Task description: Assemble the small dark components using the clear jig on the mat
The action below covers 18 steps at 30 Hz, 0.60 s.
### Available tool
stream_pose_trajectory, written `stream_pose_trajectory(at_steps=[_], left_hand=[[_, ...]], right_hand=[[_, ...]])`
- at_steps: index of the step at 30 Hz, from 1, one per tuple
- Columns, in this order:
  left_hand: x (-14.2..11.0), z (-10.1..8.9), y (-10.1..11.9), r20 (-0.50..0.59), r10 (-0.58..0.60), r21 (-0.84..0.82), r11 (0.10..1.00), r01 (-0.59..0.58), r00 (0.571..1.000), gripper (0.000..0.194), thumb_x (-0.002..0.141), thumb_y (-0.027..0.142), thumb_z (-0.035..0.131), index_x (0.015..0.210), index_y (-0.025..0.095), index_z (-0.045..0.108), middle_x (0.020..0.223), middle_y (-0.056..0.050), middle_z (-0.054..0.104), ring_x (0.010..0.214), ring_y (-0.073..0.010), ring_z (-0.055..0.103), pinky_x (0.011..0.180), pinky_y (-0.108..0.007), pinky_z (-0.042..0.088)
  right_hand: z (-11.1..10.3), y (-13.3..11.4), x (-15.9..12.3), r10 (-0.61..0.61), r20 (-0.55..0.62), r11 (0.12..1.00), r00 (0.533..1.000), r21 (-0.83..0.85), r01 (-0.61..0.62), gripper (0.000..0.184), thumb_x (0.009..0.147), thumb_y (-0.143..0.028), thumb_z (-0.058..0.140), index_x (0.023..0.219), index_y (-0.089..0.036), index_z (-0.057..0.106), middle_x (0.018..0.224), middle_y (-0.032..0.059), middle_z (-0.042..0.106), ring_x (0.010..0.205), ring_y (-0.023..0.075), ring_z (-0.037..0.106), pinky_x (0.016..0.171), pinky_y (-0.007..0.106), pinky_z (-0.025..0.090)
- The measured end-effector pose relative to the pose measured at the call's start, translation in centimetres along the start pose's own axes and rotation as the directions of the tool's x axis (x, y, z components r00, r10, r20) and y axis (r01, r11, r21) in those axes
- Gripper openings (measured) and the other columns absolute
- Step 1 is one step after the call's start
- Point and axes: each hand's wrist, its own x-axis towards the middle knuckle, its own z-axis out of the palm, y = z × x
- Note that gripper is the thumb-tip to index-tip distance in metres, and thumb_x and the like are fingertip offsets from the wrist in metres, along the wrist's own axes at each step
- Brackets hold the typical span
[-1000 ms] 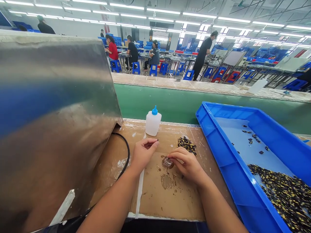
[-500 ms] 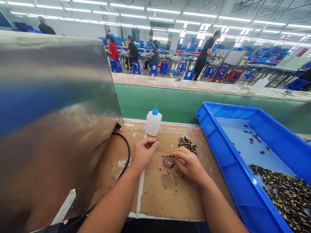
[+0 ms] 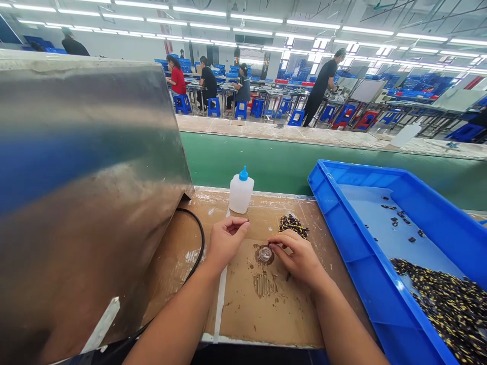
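Note:
My left hand (image 3: 226, 241) is curled above the cardboard mat (image 3: 262, 309), with a tiny dark part showing at its thumb and forefinger tips. My right hand (image 3: 299, 258) pinches a small dark part at the upper edge of a clear round disc (image 3: 265, 254), which lies on a brown stain. Beyond the fingers sits a small heap of black-and-yellow parts (image 3: 293, 225). A white plastic bottle with a blue nozzle (image 3: 241, 192) stands upright at the mat's far side. Neither hand touches it.
A tall steel panel (image 3: 83, 192) fills the left side, with a black cable (image 3: 198, 238) curving at its base. A blue plastic tray (image 3: 353, 268) to the right holds many black-and-yellow parts. Behind stands a green conveyor side (image 3: 266, 170). Seated co-workers (image 3: 207, 83) work far beyond.
My right fingers have slid slightly right and upward, uncovering more of the clear disc. The left hand has barely moved. The whole view has shifted slightly.

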Motion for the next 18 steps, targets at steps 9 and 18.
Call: stream_pose_trajectory(at_steps=[9, 18], left_hand=[[-0.5, 0.1, 0.9, 0.149, -0.227, -0.439, 0.857, 0.27, 0.962, 0.038, 0.061, 0.04, 0.103, 0.078, 0.015, 0.079, 0.098, -0.013, 0.081, 0.082, -0.0159, 0.074, 0.078, -0.024, 0.062], [-1.3, 0.9, 1.6, 0.332, -0.338, -0.542, 0.696, 0.472, 0.88, 0.04, 0.053, 0.033, 0.11, 0.074, 0.016, 0.08, 0.092, -0.009, 0.081, 0.077, -0.0109, 0.074, 0.071, -0.013, 0.062]], right_hand=[[0.2, -0.9, 0.1, 0.144, -0.157, 0.989, 0.977, 0.04, -0.139, 0.009, 0.101, -0.029, 0.066, 0.1, -0.024, 0.073, 0.091, 0.0056, 0.076, 0.077, 0.0211, 0.07, 0.073, 0.035, 0.059], [1.1, -3.7, 0.4, 0.274, -0.271, 0.869, 0.923, 0.481, -0.117, 0.023, 0.102, -0.045, 0.073, 0.104, -0.022, 0.077, 0.095, 0.0073, 0.078, 0.082, 0.0197, 0.075, 0.071, 0.03, 0.064]])
